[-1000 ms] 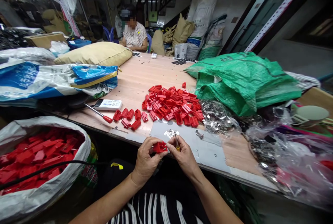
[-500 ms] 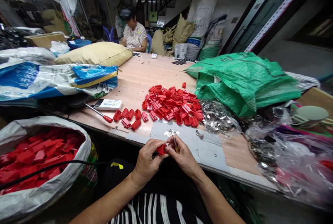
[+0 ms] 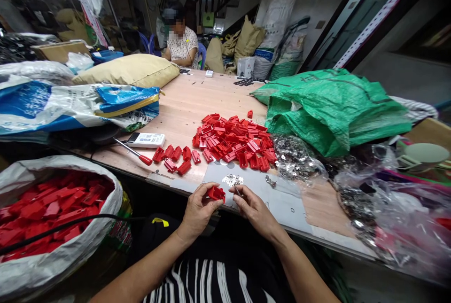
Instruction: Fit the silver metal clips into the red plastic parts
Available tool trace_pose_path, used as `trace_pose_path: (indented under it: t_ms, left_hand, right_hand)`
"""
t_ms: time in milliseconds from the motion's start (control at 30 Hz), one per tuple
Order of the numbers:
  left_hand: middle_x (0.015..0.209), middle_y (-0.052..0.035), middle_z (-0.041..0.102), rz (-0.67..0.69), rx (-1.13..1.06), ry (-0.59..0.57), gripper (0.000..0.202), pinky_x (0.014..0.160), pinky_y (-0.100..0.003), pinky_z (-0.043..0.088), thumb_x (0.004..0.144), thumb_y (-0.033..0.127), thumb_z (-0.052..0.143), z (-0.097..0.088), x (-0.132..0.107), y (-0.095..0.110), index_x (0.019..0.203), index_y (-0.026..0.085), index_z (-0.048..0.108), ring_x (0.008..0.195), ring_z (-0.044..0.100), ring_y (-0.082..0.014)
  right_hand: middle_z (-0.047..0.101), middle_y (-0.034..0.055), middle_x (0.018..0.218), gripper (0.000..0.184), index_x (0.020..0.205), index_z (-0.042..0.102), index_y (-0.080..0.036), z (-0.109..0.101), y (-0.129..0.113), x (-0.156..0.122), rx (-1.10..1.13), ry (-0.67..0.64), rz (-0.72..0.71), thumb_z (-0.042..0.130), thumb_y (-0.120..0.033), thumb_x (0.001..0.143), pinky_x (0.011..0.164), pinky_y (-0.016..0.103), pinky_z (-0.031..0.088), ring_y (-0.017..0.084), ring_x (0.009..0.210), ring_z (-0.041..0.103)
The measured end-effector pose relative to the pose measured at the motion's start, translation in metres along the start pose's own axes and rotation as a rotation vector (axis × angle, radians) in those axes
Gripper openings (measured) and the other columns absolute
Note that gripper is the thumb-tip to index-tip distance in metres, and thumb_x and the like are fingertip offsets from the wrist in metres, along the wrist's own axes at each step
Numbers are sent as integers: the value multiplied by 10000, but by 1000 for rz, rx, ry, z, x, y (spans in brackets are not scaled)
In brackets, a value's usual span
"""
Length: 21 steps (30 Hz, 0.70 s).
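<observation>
My left hand [image 3: 198, 209] pinches a small red plastic part [image 3: 216, 193] at the table's near edge. Just to its right, my right hand [image 3: 252, 207] is closed round a thin metal tool or pin [image 3: 237, 190], its tip close to the red part. Directly beyond my hands a little heap of small shiny metal pieces [image 3: 232, 180] lies on a grey sheet [image 3: 282, 197]. Farther back sits a big pile of red plastic parts [image 3: 234, 142], with a short row of the same parts [image 3: 176, 158] to its left.
A white sack of red parts [image 3: 52, 209] stands low at the left. On the table lie a red-handled screwdriver [image 3: 136, 153], a white remote [image 3: 146, 140], blue-white bags [image 3: 70, 105], a green sack [image 3: 331, 110] and clear bags of metal pieces [image 3: 299, 159]. A seated person [image 3: 181, 42] works at the far end.
My hands have drawn slightly apart and risen toward the table edge; the red part is now turned in the left fingers, with the right hand off it.
</observation>
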<state>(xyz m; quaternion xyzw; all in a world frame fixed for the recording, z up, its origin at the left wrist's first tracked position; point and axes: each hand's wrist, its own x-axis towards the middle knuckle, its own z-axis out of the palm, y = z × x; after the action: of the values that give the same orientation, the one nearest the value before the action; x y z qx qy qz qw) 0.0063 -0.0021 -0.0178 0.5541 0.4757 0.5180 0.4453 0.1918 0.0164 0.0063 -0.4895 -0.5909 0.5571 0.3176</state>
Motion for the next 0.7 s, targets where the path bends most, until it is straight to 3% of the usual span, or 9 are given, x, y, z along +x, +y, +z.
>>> trace_pose_path:
  t_ms: [300,700]
  left_hand:
    - [1004,-45,684,103,43,-46,303,820,-277,506,791,223,678,2,-3,7,1088,206,617,884,647,-172]
    - [1030,-63,670,399,221,5,310,862,-316,509,808,126,645,4,-6,7,1103,213,602,969,629,-181]
  right_hand:
    - [412,-45,641,300,750,512,-214,7,5,10,-88,38,-87,563,-497,837,525,237,309,115,579,358]
    - [440,-41,674,260,734,493,-189,19,-3,7,-209,100,-86,532,-421,844,615,252,342,124,645,397]
